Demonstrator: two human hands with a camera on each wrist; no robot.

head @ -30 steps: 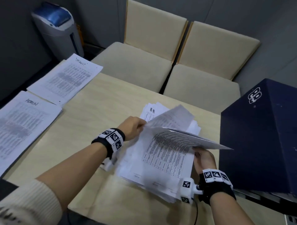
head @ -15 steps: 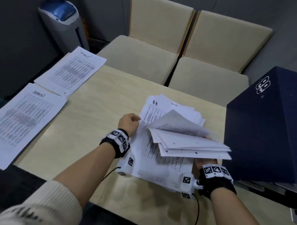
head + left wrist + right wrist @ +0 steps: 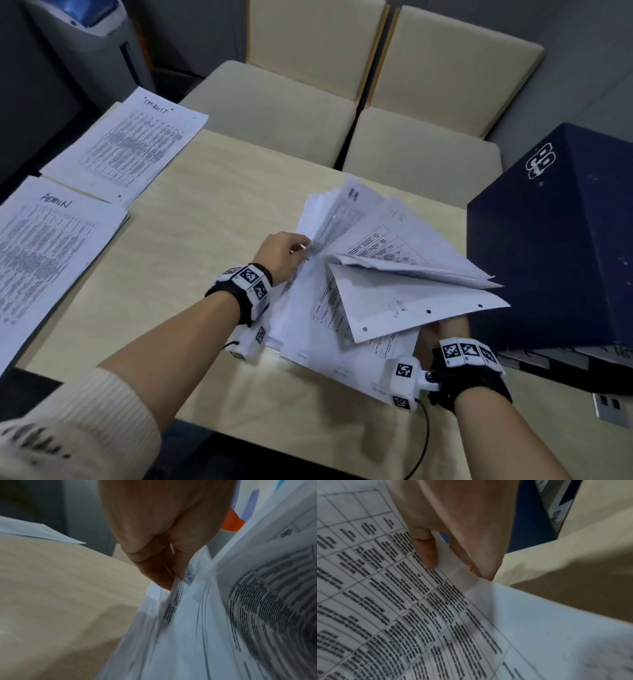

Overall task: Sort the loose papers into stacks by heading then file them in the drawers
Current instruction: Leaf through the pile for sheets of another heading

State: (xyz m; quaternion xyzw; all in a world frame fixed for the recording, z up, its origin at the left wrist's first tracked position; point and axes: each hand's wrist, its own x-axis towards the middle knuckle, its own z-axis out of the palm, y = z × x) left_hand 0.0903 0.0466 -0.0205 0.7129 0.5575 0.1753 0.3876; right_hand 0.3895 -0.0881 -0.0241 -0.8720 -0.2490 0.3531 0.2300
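Observation:
A loose pile of printed papers point(image 3: 346, 342) lies on the wooden table point(image 3: 191, 246) in front of me. My right hand point(image 3: 445, 329), mostly hidden under the sheets, grips the near right edge of several lifted sheets point(image 3: 411, 301) that fan upward; in the right wrist view the thumb point(image 3: 424, 550) presses on a printed sheet point(image 3: 402, 615). My left hand point(image 3: 284, 253) pinches the left edge of the raised sheets; the left wrist view shows its fingers point(image 3: 163, 566) closed on the paper edges point(image 3: 178, 595). Two sorted stacks lie at the left: "ADMIN" point(image 3: 44, 260) and another headed one point(image 3: 133, 144).
A dark blue drawer box point(image 3: 555, 240) stands at the table's right edge, close to the lifted sheets. Two beige chairs point(image 3: 308, 85) sit behind the table. A grey and blue machine point(image 3: 89, 37) stands at the back left.
The fanned sheets have been raised higher and spread wider. My left hand has shifted to pinch the left edge of upper sheets. The head view has moved closer.

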